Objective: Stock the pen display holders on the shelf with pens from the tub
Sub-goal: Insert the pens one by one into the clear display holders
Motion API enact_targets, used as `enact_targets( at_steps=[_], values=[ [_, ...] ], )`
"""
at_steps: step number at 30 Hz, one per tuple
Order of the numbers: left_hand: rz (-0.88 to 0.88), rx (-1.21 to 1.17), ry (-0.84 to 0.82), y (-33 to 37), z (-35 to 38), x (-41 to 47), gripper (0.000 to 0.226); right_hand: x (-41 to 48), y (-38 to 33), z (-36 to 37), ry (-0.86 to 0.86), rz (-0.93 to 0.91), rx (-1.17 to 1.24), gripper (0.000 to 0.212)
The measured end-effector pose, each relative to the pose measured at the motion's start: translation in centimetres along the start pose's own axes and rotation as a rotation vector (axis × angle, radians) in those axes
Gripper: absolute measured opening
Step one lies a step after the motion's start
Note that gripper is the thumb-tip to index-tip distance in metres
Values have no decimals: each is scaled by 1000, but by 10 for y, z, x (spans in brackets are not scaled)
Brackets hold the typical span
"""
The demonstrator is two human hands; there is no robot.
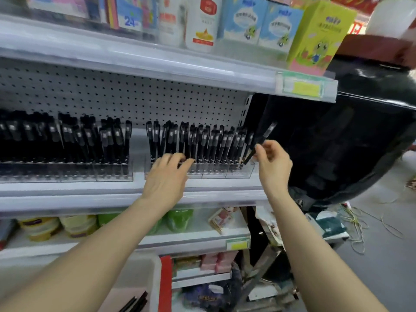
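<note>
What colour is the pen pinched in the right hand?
Black slim pen, with a pale grey label near its top; clearest in the head view.

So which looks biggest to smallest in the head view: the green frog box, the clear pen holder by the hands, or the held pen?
1. Clear pen holder: widest.
2. Green frog box: nearly as big, and higher up, so that order is unsure.
3. Pen pinched by the right hand: clearly smallest.
</note>
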State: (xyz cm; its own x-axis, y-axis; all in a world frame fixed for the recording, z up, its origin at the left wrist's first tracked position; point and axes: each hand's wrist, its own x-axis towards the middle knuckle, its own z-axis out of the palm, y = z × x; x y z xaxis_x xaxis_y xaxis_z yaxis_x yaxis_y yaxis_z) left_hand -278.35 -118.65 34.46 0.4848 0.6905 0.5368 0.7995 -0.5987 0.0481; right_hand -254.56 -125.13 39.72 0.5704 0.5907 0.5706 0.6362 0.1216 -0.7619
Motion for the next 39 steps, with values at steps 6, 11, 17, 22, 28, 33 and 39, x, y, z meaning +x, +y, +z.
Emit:
enact_targets(
  at_steps=[6,11,17,22,28,33,39],
  values=[
    [9,30,126,0,12,-3,53,29,15,24,-42,13,-62,19],
    [-11,45,137,3,16,-3,54,39,20,32,-71,5,-104,20],
    [-22,57,129,3,18,-4,57,31,31,35,-157,-5,-251,17],
    [-22,55,126,3,18,-4,61,19,40,44,-158,10,-263,20],
    [-12,36,109,2,15,-6,59,17,36,44,-162,46,-306,22],
    [15,-25,21,-5,5,-14,59,12,28,39,-168,69,-340,21],
    [20,-85,58,-28,-15,-69,53,-42,-3,44,-98,14,-293,34]
  ],
)
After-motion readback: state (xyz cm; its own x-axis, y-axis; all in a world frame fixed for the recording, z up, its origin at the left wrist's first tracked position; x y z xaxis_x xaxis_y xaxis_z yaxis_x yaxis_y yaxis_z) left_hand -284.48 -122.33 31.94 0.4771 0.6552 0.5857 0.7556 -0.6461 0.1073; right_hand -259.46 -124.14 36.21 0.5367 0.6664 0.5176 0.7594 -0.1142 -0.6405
